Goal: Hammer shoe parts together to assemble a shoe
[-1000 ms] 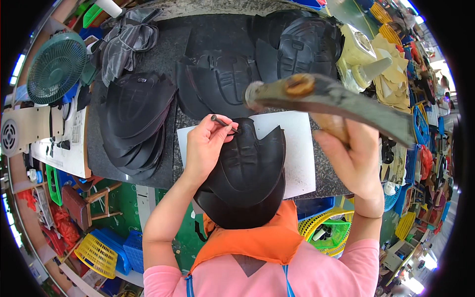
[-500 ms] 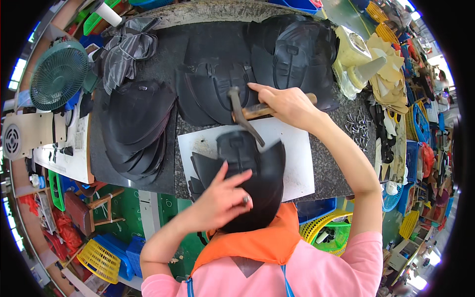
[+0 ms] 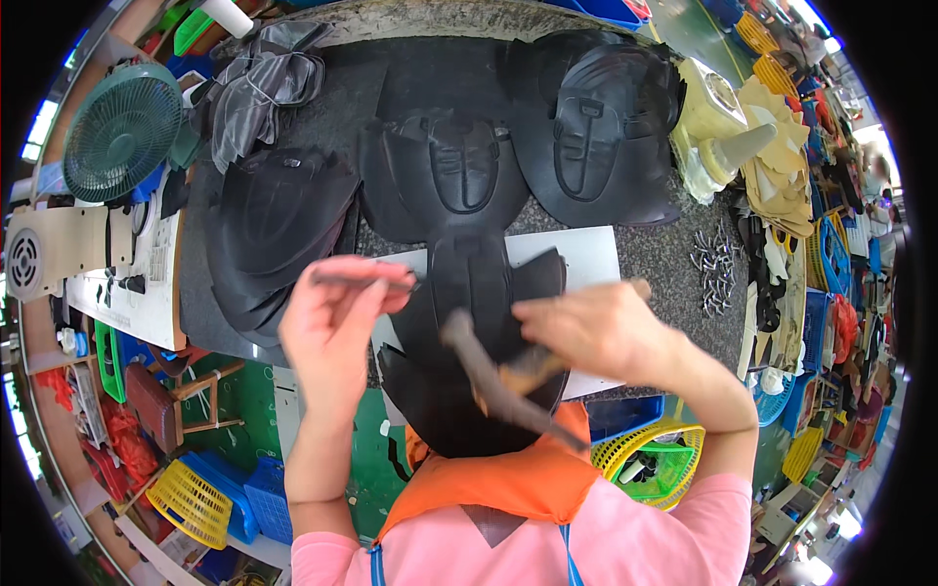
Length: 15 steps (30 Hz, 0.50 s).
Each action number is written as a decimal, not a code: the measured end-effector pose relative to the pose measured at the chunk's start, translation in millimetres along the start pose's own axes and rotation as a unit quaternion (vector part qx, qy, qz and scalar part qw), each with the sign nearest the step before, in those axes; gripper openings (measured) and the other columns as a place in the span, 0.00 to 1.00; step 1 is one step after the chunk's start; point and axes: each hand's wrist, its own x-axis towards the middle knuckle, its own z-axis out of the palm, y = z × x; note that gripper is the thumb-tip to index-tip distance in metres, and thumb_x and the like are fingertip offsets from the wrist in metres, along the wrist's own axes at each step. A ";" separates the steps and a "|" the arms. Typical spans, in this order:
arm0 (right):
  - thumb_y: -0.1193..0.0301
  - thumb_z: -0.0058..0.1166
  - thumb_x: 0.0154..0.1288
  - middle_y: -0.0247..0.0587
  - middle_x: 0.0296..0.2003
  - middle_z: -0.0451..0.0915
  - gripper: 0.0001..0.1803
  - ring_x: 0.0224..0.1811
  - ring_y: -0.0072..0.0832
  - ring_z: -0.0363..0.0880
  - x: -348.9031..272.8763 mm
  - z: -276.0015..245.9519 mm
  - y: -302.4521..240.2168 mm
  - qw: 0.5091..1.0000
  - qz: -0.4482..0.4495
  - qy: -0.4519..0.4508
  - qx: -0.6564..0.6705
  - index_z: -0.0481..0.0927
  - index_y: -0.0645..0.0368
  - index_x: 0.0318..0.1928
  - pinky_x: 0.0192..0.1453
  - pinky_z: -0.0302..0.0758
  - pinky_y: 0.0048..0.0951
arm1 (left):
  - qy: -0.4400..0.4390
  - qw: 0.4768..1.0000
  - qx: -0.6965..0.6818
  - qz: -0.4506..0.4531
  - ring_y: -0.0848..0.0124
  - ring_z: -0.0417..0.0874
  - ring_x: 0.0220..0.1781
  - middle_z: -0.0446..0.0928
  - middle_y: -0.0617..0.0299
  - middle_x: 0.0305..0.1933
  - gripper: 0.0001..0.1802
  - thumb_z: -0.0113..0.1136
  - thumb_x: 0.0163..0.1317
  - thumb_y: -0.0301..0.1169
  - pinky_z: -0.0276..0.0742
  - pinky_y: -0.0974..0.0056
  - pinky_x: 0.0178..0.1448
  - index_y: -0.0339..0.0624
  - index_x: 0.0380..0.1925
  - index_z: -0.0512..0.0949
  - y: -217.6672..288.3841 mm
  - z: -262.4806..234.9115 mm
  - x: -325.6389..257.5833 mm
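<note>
Black moulded leather piece (image 3: 469,322) lies on white sheet on tabletop, long axis away from body; right hand (image 3: 586,327), fingers gripping blurred hammer (image 3: 498,381), directly over it; left hand (image 3: 337,313) pinches small nail beside.

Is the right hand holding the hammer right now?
Yes. The right hand grips the wooden handle of the hammer above the black leather piece on the white board.

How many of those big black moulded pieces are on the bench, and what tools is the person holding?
Black moulded pieces lying singly: 3, one under the hands, two behind it
Stacks of black pieces: 1, at the left; number inside too hard to tell
Hammers: 1, in the right hand, blurred
Thin nail-like items: 1, in the left hand, blurred
Total: 6
</note>
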 end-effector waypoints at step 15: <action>0.65 0.59 0.56 0.33 0.24 0.75 0.14 0.25 0.30 0.80 -3.9 -45.2 -30.5 0.978 0.153 -0.142 0.007 0.76 0.54 0.42 0.25 0.76 0.33 | -0.110 0.988 0.021 -0.110 0.75 0.82 0.42 0.81 0.59 0.40 0.04 0.53 0.66 0.22 0.79 0.71 0.45 0.37 0.41 0.73 -75.5 20.9 19.7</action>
